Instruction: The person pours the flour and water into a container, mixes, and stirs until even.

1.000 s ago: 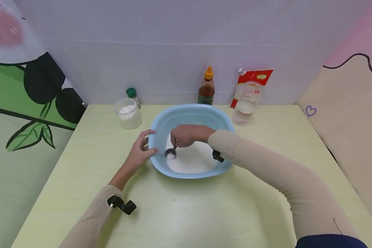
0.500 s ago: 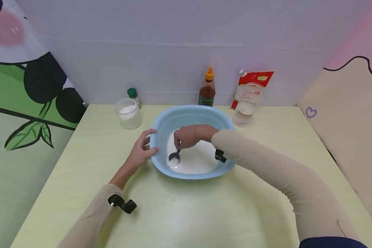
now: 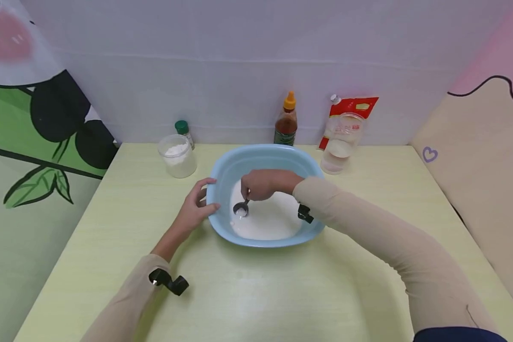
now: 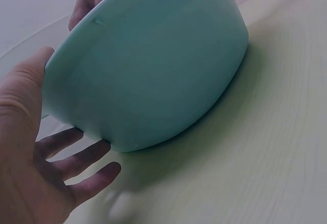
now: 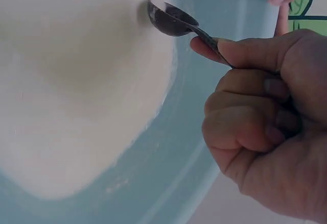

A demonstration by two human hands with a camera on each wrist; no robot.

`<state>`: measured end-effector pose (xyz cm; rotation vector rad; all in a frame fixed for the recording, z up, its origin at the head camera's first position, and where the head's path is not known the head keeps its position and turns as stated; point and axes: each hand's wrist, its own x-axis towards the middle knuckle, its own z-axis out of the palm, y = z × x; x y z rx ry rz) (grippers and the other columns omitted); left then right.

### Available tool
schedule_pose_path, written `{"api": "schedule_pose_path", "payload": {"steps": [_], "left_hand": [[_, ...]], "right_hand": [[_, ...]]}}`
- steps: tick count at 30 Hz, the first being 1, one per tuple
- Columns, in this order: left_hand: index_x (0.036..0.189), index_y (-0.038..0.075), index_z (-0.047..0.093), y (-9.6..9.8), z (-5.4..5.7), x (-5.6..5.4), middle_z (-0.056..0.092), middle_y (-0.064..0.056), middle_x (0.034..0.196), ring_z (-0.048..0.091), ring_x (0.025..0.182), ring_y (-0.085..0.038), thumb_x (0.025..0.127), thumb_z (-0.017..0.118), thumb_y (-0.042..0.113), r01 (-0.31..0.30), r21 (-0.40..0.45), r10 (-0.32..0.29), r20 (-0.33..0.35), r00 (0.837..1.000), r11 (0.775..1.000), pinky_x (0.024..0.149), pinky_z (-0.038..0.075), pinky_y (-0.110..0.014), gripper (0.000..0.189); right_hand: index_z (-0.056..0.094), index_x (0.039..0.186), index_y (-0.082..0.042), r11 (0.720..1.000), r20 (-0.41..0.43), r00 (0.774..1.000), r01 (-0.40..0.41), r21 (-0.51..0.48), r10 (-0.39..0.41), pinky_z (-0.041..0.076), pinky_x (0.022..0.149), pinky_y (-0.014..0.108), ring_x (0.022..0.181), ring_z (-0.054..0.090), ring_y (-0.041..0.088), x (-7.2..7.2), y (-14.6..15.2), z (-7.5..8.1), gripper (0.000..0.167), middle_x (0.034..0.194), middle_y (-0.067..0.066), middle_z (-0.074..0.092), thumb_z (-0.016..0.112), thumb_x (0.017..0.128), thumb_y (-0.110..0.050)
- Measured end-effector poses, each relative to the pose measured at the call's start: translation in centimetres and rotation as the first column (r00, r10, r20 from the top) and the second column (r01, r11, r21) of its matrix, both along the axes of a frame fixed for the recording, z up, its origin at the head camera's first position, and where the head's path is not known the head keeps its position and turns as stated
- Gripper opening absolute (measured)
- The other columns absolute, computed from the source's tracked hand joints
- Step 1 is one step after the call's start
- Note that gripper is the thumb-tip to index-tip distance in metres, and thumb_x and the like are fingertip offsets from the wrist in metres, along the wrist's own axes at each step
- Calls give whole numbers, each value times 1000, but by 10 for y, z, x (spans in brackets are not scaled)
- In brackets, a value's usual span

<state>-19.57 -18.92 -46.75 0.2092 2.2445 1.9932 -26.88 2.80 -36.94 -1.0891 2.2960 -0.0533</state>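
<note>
A light blue plastic basin [image 3: 222, 166] stands mid-table with a pool of white, milky liquid [image 3: 269, 221] on its bottom. My left hand [image 3: 195, 205] holds the basin's left side, thumb at the rim and fingers against the outer wall; in the left wrist view the lower fingers are spread [image 4: 82, 162]. Inside the basin my right hand [image 3: 260, 184] grips a dark metal spoon [image 3: 241, 208] by its handle, fingers curled tight around it. The spoon's deep bowl [image 5: 171, 23] is just over the white liquid in the right wrist view, with some white in it.
Back left stand a clear jar of white powder [image 3: 178, 159] and a green-capped shaker [image 3: 183, 129]. Behind the basin is a sauce bottle [image 3: 285, 124] with an orange cap. Back right, a clear cup [image 3: 337, 154] stands before a red and white spouted pouch [image 3: 355, 107].
The spoon has shifted slightly right, dipping toward the near side half a second ago and then coming back up. The left hand keeps its hold on the basin.
</note>
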Motion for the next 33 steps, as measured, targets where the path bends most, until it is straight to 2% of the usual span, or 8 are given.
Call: {"api": "schedule_pose_path", "payload": {"steps": [7, 12, 15, 21, 25, 28, 30, 33], "left_hand": [[147, 7, 34, 0, 2, 0, 46, -36, 141, 56, 118, -46, 86, 57, -2, 3, 0, -3, -5, 1000, 1000, 76, 60, -26, 65], [147, 7, 34, 0, 3, 0, 46, -36, 139, 57, 116, -42, 87, 58, -2, 5, 5, -5, -5, 1000, 1000, 77, 60, -26, 65], [147, 7, 34, 0, 3, 0, 47, -35, 138, 59, 114, -38, 87, 58, -2, 1, -1, -1, -5, 1000, 1000, 77, 60, -26, 65], [147, 7, 34, 0, 1, 0, 47, -35, 139, 57, 116, -42, 86, 57, -4, -2, -2, 2, -7, 1000, 1000, 76, 60, -25, 65], [147, 7, 33, -1, 2, 0, 46, -36, 140, 56, 117, -43, 87, 57, -3, 6, -1, -6, -6, 1000, 1000, 77, 60, -25, 65], [146, 7, 34, -1, 3, 1, 46, -36, 140, 57, 116, -42, 87, 57, -3, 1, -4, -1, -2, 1000, 1000, 76, 60, -25, 64], [146, 6, 34, -1, 3, 1, 46, -36, 139, 57, 116, -43, 87, 57, -3, -4, -7, 4, 3, 1000, 1000, 76, 60, -25, 64], [146, 6, 34, -1, 5, 2, 46, -36, 140, 56, 117, -45, 86, 57, -3, -9, -9, 9, 5, 1000, 1000, 76, 60, -25, 65]], "right_hand": [[76, 112, -11, 998, 81, 996, -43, -35, 46, 44, 70, 22, 81, 54, 12, 16, -5, 2, 29, 109, 4, 72, 51, 97, -8], [78, 107, -14, 999, 155, 987, -43, 20, 40, 40, 60, 22, 71, 49, 10, 16, 0, 3, 26, 105, 4, 72, 55, 97, -9], [78, 108, -14, 999, 180, 983, -46, -2, 46, 41, 59, 23, 71, 51, 10, 14, 2, 3, 25, 110, 5, 72, 55, 97, -9], [77, 111, -11, 996, 76, 996, -35, -80, 41, 47, 73, 22, 85, 58, 12, 14, 1, -1, 29, 112, 4, 74, 52, 97, -7], [76, 108, -9, 999, -17, 999, -30, -29, 30, 44, 67, 22, 75, 52, 12, 15, 1, -1, 28, 92, -1, 70, 51, 95, -4], [75, 100, -6, 999, -58, 998, -34, -5, 34, 38, 63, 22, 69, 42, 12, 15, 1, 5, 24, 78, -3, 57, 52, 95, -2], [75, 100, -7, 999, -57, 998, -34, -9, 34, 39, 63, 22, 70, 44, 12, 15, 0, 9, 23, 80, -3, 58, 52, 96, -4], [75, 106, -10, 999, -8, 999, -34, -29, 33, 44, 68, 23, 79, 52, 13, 16, -1, 11, 25, 97, -1, 69, 52, 97, -6]]}}
